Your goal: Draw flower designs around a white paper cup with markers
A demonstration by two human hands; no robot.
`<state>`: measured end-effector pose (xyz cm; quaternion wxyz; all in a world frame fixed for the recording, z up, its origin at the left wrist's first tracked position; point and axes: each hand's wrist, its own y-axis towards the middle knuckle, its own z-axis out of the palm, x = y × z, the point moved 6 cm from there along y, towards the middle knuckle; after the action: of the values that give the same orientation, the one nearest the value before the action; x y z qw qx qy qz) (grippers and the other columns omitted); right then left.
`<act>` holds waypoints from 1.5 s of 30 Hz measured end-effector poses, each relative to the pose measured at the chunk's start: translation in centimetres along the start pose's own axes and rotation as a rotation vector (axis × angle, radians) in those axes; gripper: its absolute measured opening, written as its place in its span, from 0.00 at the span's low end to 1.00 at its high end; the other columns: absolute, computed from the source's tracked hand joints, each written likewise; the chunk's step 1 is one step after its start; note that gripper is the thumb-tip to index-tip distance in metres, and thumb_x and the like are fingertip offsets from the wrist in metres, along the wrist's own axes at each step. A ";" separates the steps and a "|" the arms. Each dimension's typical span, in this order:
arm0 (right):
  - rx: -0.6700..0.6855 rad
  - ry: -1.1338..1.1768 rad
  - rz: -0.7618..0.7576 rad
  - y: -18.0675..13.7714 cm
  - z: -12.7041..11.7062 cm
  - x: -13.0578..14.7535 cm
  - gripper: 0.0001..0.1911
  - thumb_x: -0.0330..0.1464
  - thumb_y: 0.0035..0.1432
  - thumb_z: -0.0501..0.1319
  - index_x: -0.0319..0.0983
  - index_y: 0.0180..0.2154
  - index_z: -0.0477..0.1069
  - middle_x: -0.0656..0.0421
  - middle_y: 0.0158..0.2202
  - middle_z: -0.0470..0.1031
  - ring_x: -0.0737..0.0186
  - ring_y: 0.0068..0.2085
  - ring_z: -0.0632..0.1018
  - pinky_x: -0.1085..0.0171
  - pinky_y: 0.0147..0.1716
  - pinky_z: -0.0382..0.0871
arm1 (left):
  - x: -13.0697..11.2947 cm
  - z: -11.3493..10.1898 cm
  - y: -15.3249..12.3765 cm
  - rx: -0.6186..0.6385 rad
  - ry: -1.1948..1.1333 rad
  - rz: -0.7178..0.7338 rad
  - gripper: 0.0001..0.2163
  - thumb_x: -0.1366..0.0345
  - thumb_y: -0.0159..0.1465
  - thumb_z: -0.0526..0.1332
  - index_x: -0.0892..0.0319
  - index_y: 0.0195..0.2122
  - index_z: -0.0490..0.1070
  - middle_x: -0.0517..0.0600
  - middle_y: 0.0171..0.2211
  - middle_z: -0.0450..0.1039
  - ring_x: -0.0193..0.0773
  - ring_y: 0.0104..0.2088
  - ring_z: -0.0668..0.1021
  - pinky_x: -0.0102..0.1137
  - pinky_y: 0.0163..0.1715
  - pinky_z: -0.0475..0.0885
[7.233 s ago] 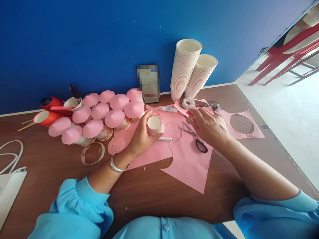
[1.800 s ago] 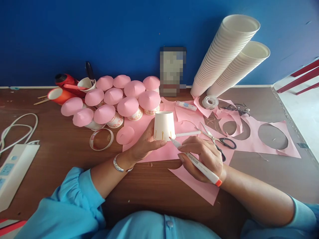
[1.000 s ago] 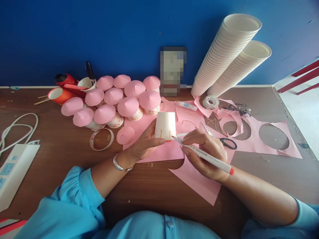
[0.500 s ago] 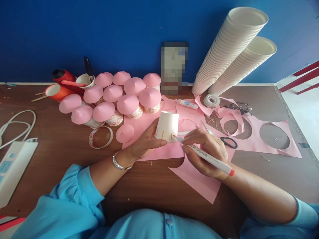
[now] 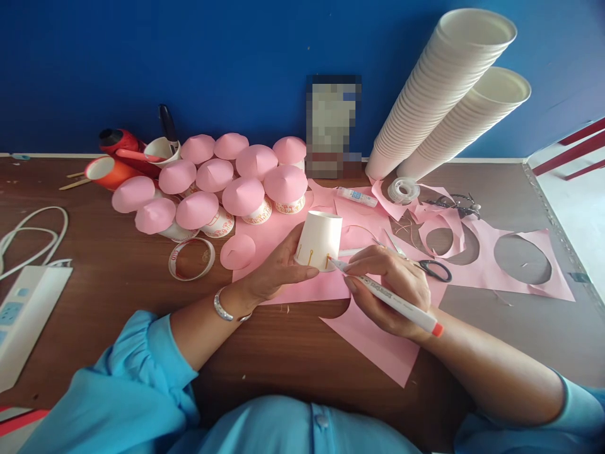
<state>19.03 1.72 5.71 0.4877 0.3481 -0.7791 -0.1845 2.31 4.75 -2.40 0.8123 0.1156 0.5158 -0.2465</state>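
Note:
My left hand is wrapped round a small white paper cup, held upside down above the pink paper sheet. The cup's side bears small orange marks near its rim. My right hand grips a white marker pen with an orange end. The pen's tip touches the cup's lower right edge. Both hands hover over the wooden table.
Several pink-capped cups crowd the table behind the left hand. Two tall stacks of white cups lean against the blue wall. Scissors, a tape roll, a glue tube, cut pink paper, a paper ring and a power strip lie around.
The cup has turned a little in my left hand while the pen tip stays at its lower edge. The view has shifted slightly downward.

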 end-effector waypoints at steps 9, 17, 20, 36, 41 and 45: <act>0.025 -0.056 -0.012 0.0 0.2 0.0 0.09 0.23 0.66 0.62 0.43 0.44 0.71 0.60 0.30 0.77 0.61 0.29 0.81 0.62 0.26 0.75 | -0.1 0.1 0.0 0.013 0.001 0.012 0.32 0.60 0.60 0.75 0.50 0.64 0.70 0.55 0.55 0.78 0.56 0.60 0.76 0.45 0.56 0.72; 0.034 -0.037 -0.004 0.1 0.2 0.0 0.07 0.24 0.67 0.62 0.41 0.43 0.72 0.60 0.30 0.78 0.62 0.29 0.81 0.63 0.26 0.75 | 0.1 -0.1 -0.1 0.012 0.039 0.015 0.33 0.59 0.59 0.76 0.50 0.65 0.69 0.55 0.57 0.75 0.53 0.57 0.75 0.41 0.53 0.72; 0.027 -0.027 -0.014 0.1 0.2 0.1 0.08 0.23 0.66 0.63 0.41 0.43 0.72 0.60 0.30 0.78 0.62 0.29 0.81 0.63 0.27 0.75 | 0.4 -0.4 -0.1 0.000 0.055 0.005 0.33 0.59 0.59 0.76 0.49 0.65 0.69 0.54 0.56 0.74 0.50 0.55 0.75 0.39 0.50 0.73; 0.007 -0.046 0.005 0.0 0.1 -0.1 0.08 0.24 0.67 0.63 0.42 0.44 0.71 0.59 0.33 0.80 0.61 0.32 0.83 0.63 0.29 0.78 | 0.3 -0.3 -0.2 0.018 0.034 -0.029 0.32 0.59 0.59 0.76 0.49 0.64 0.69 0.52 0.47 0.75 0.52 0.54 0.75 0.42 0.52 0.71; -0.006 -0.081 0.010 0.0 0.0 -0.1 0.08 0.24 0.67 0.63 0.42 0.43 0.71 0.58 0.33 0.80 0.61 0.32 0.83 0.63 0.29 0.79 | 0.4 -0.6 -0.3 -0.019 0.048 -0.023 0.33 0.58 0.57 0.76 0.49 0.64 0.70 0.53 0.55 0.73 0.50 0.54 0.74 0.39 0.50 0.72; 0.001 -0.085 0.006 -0.1 0.0 -0.1 0.08 0.24 0.67 0.63 0.43 0.44 0.71 0.58 0.33 0.80 0.61 0.33 0.84 0.63 0.29 0.79 | 0.6 -0.7 -0.3 -0.004 0.048 -0.015 0.33 0.58 0.58 0.76 0.49 0.64 0.69 0.53 0.55 0.73 0.49 0.53 0.74 0.38 0.49 0.72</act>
<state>19.04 1.69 5.59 0.4544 0.3377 -0.8003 -0.1974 1.80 4.63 -3.23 0.7980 0.1160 0.5367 -0.2485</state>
